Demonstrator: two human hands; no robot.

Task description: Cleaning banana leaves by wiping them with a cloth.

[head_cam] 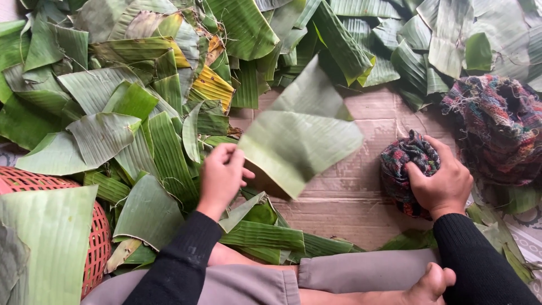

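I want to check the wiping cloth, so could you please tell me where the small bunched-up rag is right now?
The rag sits right of centre on the cardboard, gripped by the right hand, just left of the larger woven cloth.

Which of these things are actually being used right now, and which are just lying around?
In use:
- left hand lifting a leaf piece
- right hand gripping a wadded cloth
- cardboard sheet underneath

Lying about:
- heap of leaves
- second multicoloured cloth
- red basket at the left, with a leaf over it
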